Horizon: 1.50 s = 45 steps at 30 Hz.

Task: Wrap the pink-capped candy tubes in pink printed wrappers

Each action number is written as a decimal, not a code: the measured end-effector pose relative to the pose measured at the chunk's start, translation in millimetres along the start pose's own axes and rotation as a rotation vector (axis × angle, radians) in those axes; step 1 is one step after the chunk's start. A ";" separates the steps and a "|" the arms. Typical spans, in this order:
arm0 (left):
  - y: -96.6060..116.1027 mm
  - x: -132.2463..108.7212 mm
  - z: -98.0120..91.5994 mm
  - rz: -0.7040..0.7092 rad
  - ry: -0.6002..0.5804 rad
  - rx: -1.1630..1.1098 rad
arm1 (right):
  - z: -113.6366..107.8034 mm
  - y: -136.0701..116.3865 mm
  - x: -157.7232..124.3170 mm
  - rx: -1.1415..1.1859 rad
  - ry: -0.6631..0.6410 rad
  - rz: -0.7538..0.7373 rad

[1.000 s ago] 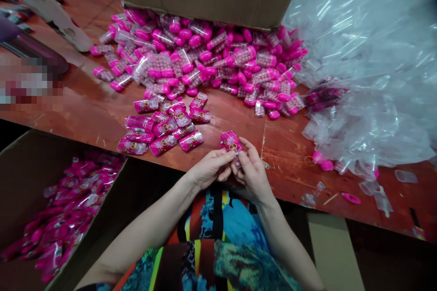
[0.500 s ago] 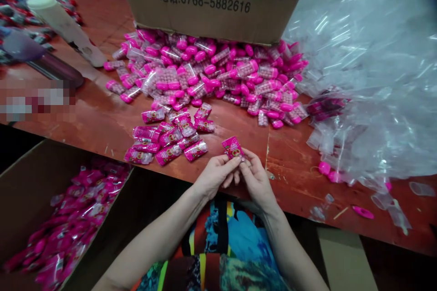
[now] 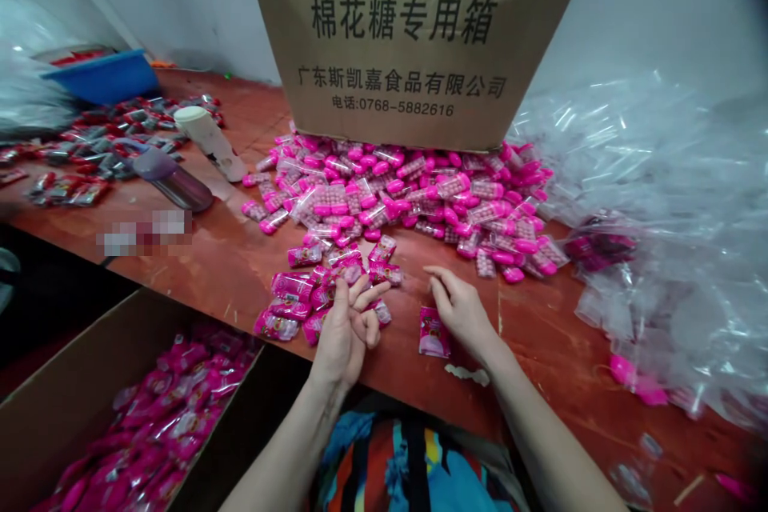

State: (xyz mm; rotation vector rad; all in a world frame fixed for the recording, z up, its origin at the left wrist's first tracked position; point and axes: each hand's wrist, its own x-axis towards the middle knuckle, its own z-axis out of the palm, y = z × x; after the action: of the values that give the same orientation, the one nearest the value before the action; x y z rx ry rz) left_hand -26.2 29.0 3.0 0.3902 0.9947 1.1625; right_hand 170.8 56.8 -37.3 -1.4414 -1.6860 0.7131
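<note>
My left hand is raised palm up with its fingers apart, holding nothing. It is in front of a group of pink printed candy packs and hides part of them. My right hand reaches over the table with fingers stretched out and nothing visible in them. Just below its fingers, a flat pink printed wrapper lies on the table. A pale wavy strip rests beside my right wrist. Beyond both hands is a heap of clear tubes with pink caps, filled with small pale-pink balls.
A large cardboard box stands behind the heap. Clear plastic bags cover the right side. To the left are two bottles, a white one and a purple one. An open carton of pink packs sits below the table edge.
Both hands held the pink wrapper together; now it lies on the table and the hands are apart. My left hand has moved left, toward the packs. The view has tilted up and left.
</note>
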 end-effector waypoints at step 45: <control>-60.1 12.6 36.4 0.340 -0.066 0.754 | -11.1 -2.6 -36.6 0.562 0.168 0.307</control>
State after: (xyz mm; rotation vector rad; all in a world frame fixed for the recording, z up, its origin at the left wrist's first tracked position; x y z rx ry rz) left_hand 38.9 24.7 -26.0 1.2266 1.3237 1.0250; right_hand 180.3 19.7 -36.8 -1.3106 -1.0286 1.0971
